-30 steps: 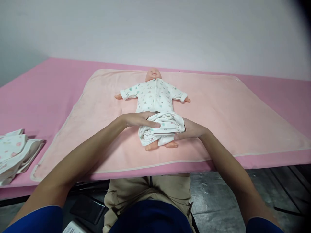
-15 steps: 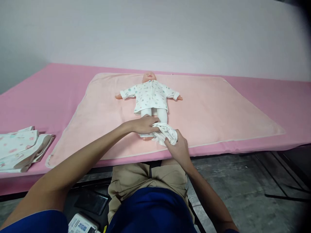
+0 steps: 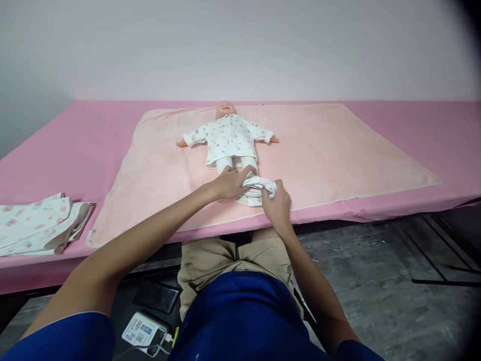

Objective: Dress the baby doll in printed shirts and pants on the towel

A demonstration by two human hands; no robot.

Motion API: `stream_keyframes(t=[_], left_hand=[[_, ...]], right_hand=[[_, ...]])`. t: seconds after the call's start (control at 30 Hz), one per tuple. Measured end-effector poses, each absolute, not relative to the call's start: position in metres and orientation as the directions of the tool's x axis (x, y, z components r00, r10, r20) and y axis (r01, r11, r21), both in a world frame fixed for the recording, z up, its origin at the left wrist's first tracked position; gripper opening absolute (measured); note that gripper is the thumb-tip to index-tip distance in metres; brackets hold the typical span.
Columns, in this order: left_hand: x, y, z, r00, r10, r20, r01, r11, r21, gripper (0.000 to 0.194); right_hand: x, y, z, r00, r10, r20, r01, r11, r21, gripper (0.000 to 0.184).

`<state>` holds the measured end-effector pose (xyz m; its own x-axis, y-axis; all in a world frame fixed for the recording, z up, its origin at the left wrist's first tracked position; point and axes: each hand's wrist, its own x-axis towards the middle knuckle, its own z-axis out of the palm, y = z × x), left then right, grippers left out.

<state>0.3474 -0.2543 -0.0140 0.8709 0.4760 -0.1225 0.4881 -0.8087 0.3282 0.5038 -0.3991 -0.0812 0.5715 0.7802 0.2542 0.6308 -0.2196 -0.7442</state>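
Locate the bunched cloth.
Head view, just right of centre: the bunched cloth is held between the left hand and right hand, by the doll's legs.

The left arm (image 3: 150, 233) stretched forward and inward, its elbow (image 3: 90, 271) bent outward and its wrist (image 3: 207, 193) nearly straight. The left hand (image 3: 231, 184) gripped with its back uppermost. The right forearm (image 3: 311, 268) slanted forward and inward; the right hand (image 3: 277, 203) was clenched, thumb on the inner side. The hands were near each other, not touching.

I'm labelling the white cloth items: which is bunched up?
The cloth gripped by the left hand and right hand, at the doll's legs; the jacket lies spread, the pile folded.
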Motion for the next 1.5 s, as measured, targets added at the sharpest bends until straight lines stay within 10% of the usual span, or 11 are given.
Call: stream_keyframes(t=[0.47, 0.63, 1.1, 1.5], left_hand=[[0.331, -0.249, -0.026, 0.833, 0.554, 0.007, 0.45, -0.684, 0.574, 0.037], [0.33, -0.254, -0.021, 0.844, 0.535, -0.038, 0.482, -0.727, 0.488, 0.043], [0.327, -0.248, -0.027, 0.774, 0.629, 0.078, 0.21, -0.371, 0.905, 0.043], [0.316, -0.242, -0.024, 0.736, 0.655, 0.169, 0.325, -0.562, 0.76, 0.034]], right_hand=[[0.55, -0.386, -0.073, 0.14, 0.977, -0.16, 0.146, -0.18, -0.973, 0.035], [0.557, -0.384, -0.062, 0.009, 0.968, -0.25, 0.243, -0.245, -0.939, 0.034], [0.543, -0.374, -0.053, -0.037, 0.982, -0.187, 0.008, -0.187, -0.982, 0.045], [0.585, -0.328, -0.041, -0.133, 0.988, 0.076, 0.387, 0.122, -0.914, 0.036]])
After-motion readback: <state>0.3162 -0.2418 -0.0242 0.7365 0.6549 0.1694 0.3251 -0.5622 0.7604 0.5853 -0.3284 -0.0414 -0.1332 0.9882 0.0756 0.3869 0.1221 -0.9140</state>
